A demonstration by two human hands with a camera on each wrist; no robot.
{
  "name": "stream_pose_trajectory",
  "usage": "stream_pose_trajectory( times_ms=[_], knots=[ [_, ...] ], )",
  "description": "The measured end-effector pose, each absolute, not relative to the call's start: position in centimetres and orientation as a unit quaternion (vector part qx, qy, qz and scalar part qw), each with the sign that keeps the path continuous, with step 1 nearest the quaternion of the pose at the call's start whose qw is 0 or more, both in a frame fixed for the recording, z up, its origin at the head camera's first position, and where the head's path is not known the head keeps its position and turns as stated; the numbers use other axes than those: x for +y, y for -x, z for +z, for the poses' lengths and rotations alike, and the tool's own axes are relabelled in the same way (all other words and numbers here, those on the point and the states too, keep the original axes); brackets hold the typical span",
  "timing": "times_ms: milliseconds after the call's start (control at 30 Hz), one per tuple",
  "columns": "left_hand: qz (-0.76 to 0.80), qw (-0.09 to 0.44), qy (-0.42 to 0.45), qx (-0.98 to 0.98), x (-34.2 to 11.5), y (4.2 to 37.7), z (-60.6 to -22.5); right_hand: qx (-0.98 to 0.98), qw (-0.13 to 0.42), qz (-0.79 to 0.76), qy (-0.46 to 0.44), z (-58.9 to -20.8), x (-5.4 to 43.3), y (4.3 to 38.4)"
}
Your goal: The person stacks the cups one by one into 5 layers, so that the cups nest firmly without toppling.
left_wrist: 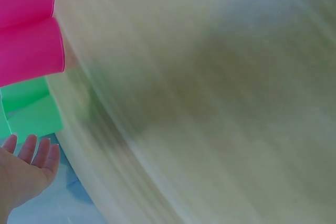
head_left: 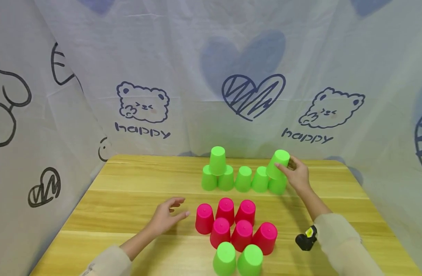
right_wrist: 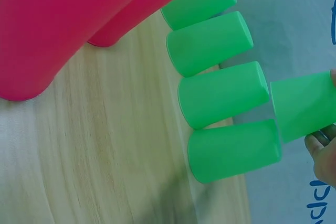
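Observation:
At the right end of a back row of upside-down green cups (head_left: pixel 243 179), my right hand (head_left: pixel 298 174) grips another upside-down green cup (head_left: pixel 278 163) between thumb and fingers. In the right wrist view, this held cup (right_wrist: pixel 304 106) is at the level of the tops of the two end cups (right_wrist: pixel 233 150); whether it touches them I cannot tell. One green cup (head_left: pixel 217 160) stands on the two leftmost cups of that row. My left hand (head_left: pixel 166 216) hovers left of several upside-down pink cups (head_left: pixel 205 218), fingers relaxed and holding nothing.
The pink cups stand in two staggered rows mid-table, with two green cups (head_left: pixel 226 258) at the front. A black object with a yellow patch (head_left: pixel 306 238) appears by the right sleeve. Behind the wooden table (head_left: pixel 145 172) hangs a printed cloth (head_left: pixel 197 126).

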State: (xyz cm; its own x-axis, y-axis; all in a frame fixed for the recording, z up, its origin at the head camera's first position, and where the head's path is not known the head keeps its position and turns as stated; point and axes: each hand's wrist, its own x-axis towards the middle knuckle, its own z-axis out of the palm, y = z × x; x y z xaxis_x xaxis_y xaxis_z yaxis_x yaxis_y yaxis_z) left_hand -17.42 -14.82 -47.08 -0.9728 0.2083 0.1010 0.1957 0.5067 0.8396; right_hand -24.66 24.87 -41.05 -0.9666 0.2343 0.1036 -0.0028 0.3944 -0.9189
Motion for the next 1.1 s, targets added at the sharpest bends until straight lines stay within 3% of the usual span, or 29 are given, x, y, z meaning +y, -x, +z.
stream_pose_trajectory(
  times_ms=[467, 767, 1100],
  knots=[
    [0.452, 0.030, -0.191, 0.871, -14.5, 14.9, -48.1, -0.828, 0.100, 0.547, 0.070, -40.6, 24.7, 25.6],
    [0.454, 0.072, -0.224, 0.859, -14.1, 13.4, -48.7, -0.837, 0.091, 0.536, 0.066, -40.5, 24.7, 25.8],
    [0.447, 0.077, -0.283, 0.845, -13.4, 12.3, -49.3, -0.839, 0.091, 0.533, 0.060, -40.9, 24.7, 25.8]
  ],
)
